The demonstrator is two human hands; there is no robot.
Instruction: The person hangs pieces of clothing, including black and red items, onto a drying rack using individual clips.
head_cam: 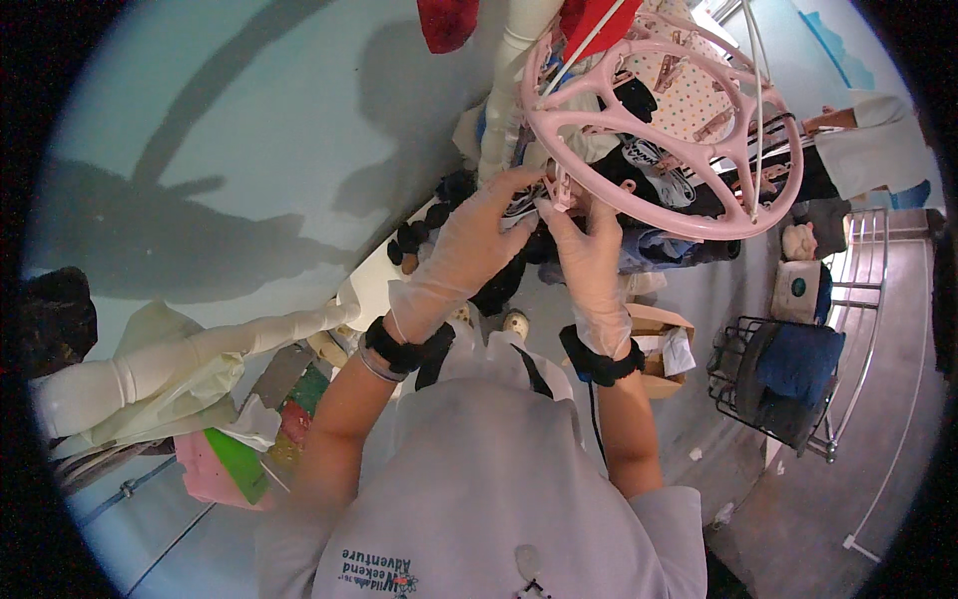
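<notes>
My left hand (471, 236), in a clear plastic glove, holds a black-and-white patterned cloth item (522, 204), perhaps a sock. Its fingertips reach the pink plastic clip (560, 193). My right hand (587, 247), gloved the same way, pinches this clip from the other side. The clip hangs under the rim of a round pink clip hanger (636, 196). Black cloth items with white lettering (662, 172) hang farther along under the ring. Whether the cloth sits within the clip's jaws is hidden by my fingers.
A pale pole (495, 142) rises left of the ring, near the wall. Dark and blue clothes (658, 247) hang below. An open cardboard box (658, 382) and a black wire basket (730, 389) with folded cloth stand right. Another person's sleeve (887, 112) shows at far right.
</notes>
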